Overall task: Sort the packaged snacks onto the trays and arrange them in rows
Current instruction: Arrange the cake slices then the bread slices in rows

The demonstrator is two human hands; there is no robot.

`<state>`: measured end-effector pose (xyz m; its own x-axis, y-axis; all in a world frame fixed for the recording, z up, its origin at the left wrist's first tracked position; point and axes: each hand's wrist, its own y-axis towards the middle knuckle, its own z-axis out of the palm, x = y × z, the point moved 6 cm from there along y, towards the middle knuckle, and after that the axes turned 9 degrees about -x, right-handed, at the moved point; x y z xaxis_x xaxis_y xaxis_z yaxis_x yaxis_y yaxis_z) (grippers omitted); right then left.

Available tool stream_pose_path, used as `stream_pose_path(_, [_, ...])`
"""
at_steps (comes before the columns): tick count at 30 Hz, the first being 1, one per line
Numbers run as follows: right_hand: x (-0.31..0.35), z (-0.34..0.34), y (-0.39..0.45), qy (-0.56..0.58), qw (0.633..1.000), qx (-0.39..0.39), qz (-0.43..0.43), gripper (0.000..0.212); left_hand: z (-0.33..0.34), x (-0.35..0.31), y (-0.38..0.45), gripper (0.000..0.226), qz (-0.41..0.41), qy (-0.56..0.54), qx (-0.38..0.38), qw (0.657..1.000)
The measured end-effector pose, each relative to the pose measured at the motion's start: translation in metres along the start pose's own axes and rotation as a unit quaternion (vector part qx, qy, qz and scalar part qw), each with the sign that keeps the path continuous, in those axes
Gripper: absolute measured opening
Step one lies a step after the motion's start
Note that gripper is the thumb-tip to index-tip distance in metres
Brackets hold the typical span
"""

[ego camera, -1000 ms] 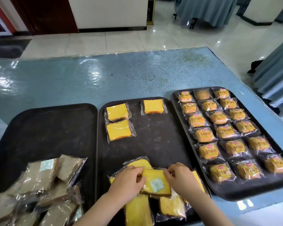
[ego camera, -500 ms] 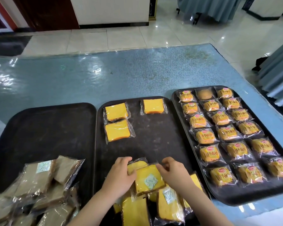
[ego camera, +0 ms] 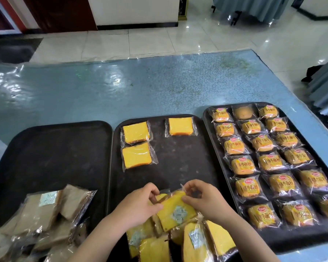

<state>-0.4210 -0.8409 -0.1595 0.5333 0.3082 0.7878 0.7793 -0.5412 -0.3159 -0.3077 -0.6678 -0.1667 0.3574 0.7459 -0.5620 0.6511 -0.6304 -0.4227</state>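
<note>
From the head view, the yellow cake packet (ego camera: 175, 210) was lifted just above the loose pile (ego camera: 180, 241) at the middle tray's (ego camera: 178, 163) near edge. It looked light and soft, its clear wrapper slippery, so the crimped ends seemed the safest hold. The left hand (ego camera: 138, 203) pinched its left end and the right hand (ego camera: 206, 199) pinched its far right corner, fingers curled; the packet sat between them.

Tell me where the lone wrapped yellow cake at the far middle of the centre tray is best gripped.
Likely by its two short ends. The lone yellow cake lies flat, apart from its neighbours, with clear wrapper flaps sticking out left and right. Coming straight down from above, pinching across the slab, looks easiest; bare centre tray surrounds it.
</note>
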Motion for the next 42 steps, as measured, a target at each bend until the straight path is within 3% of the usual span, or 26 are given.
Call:
stream_pose_path(4, [0.021,-0.020,0.010,0.089,0.995,-0.028,-0.033,0.016,-0.021,-0.017,0.018,0.020,0.007,-0.049,0.002,0.999])
stream_pose_path(7, [0.027,-0.029,0.021,0.152,0.987,-0.036,-0.048,0.020,-0.035,-0.030,0.036,0.012,0.017,-0.117,-0.047,0.992])
stream_pose_path(11, [0.019,-0.026,0.041,0.205,0.977,-0.051,-0.034,0.019,-0.031,-0.036,0.059,0.025,-0.002,-0.200,-0.060,0.978])
stream_pose_path(13, [0.010,-0.025,0.053,0.188,0.977,-0.104,-0.021,0.010,-0.023,-0.037,0.071,0.030,-0.021,-0.240,-0.060,0.969])
stream_pose_path(15, [-0.001,-0.026,0.067,0.088,0.983,-0.157,-0.032,0.011,-0.015,-0.040,0.084,0.031,-0.017,-0.246,-0.084,0.965])
stream_pose_path(18, [-0.011,-0.018,0.087,-0.038,0.984,-0.150,-0.093,0.014,-0.001,-0.046,0.100,0.033,0.030,-0.160,-0.145,0.976])
stream_pose_path(21, [-0.022,-0.006,0.108,-0.078,0.984,-0.114,-0.116,0.012,0.014,-0.048,0.110,0.042,0.046,-0.088,-0.170,0.980])
stream_pose_path(28, [-0.029,-0.003,0.144,-0.164,0.964,-0.122,-0.173,0.010,0.036,-0.045,0.134,0.065,0.078,0.026,-0.143,0.986])
stream_pose_path(33, [-0.034,-0.006,0.149,-0.257,0.947,-0.135,-0.140,0.019,0.029,-0.040,0.139,0.064,0.109,0.103,-0.181,0.972])
stream_pose_path(38, [-0.026,0.005,0.124,-0.320,0.921,-0.119,-0.187,0.049,0.008,-0.004,0.127,0.065,0.029,0.170,-0.267,0.948])
stream_pose_path(42, [-0.030,0.030,0.112,-0.379,0.902,-0.055,-0.202,0.059,0.012,0.035,0.119,0.075,-0.012,0.189,-0.250,0.949])
